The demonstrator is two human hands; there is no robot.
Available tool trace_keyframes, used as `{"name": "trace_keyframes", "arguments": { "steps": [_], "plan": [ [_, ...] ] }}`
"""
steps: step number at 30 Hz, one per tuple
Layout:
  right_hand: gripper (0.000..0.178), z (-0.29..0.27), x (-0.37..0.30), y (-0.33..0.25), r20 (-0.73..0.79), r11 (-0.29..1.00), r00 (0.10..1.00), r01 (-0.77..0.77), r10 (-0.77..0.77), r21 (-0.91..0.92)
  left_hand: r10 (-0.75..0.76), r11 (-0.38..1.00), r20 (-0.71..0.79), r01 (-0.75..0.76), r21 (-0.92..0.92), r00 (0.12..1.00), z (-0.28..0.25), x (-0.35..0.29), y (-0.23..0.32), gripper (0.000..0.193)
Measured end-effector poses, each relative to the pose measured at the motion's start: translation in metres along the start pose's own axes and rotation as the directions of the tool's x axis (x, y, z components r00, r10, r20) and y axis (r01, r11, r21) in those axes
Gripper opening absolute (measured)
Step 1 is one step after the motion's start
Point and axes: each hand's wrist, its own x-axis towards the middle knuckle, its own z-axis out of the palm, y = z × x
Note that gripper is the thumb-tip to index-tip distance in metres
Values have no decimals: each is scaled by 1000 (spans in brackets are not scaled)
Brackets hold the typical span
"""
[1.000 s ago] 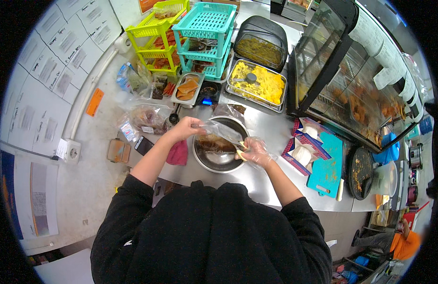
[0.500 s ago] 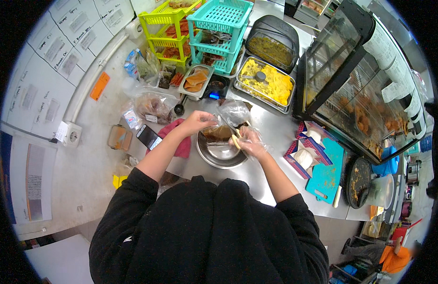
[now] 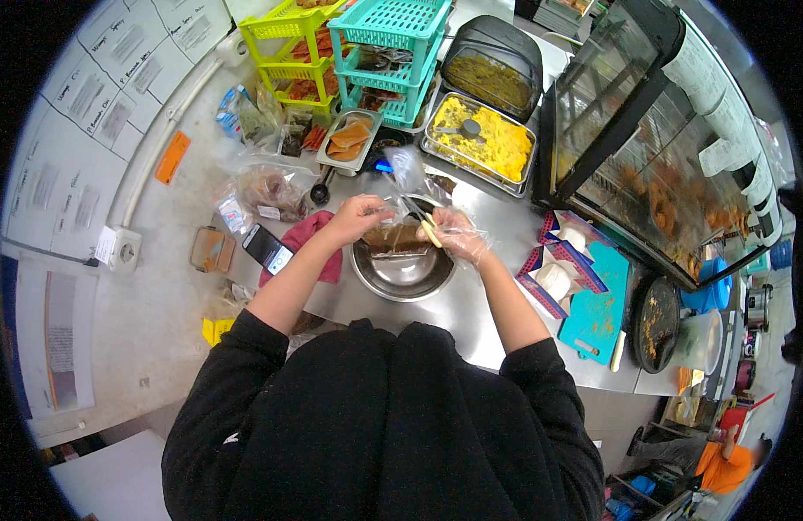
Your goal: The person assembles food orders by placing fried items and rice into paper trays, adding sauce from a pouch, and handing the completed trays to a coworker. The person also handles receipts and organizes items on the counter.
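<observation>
A clear plastic bag with brown contents (image 3: 398,239) hangs over a round steel bowl (image 3: 408,284). My left hand (image 3: 360,219) is closed in a pinch on the bag's upper left side. My right hand (image 3: 458,238), in a loose clear plastic glove, grips scissors (image 3: 431,234) with cream handles. Their dark blades point up and left, against the clear plastic near the bag's top. How far the blades are into the plastic cannot be made out. Another piece of crumpled clear plastic (image 3: 407,171) stands just beyond the bowl.
Left of the bowl lie a dark red cloth (image 3: 319,245) and a phone (image 3: 268,249). Beyond are a steel container of orange slices (image 3: 349,139), stacked turquoise baskets (image 3: 391,33) and a tray of yellow food (image 3: 484,143). A turquoise cutting board (image 3: 597,321) and glass display case (image 3: 644,165) stand right.
The scissors' handles have come closer together, and my right hand has shifted slightly upward. My left hand keeps its pinch on the bag. The whole view has shifted a little.
</observation>
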Motion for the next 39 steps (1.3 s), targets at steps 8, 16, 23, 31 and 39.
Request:
{"name": "trace_keyframes", "arguments": {
  "steps": [8,16,23,31,39],
  "plan": [
    [58,-56,-17,26,-334,800,942,-200,-1,-565,38,998,-50,-41,-50,998,0,-4,19,25],
    [60,-71,-69,67,-528,401,773,-634,352,-661,39,995,-127,-50,-86,991,-1,-26,97,19],
    [29,46,-122,20,-451,878,860,-8,-238,-479,24,998,-274,-41,-56,962,-5,-68,183,15],
    [68,213,-200,-16,-526,980,847,36,73,194,-269,813,-125,156,-562,955,40,-123,189,21],
    [41,247,-235,20,-848,932,513,227,133,284,-301,604,27,212,-768,953,92,-146,176,20]
  ]
}}
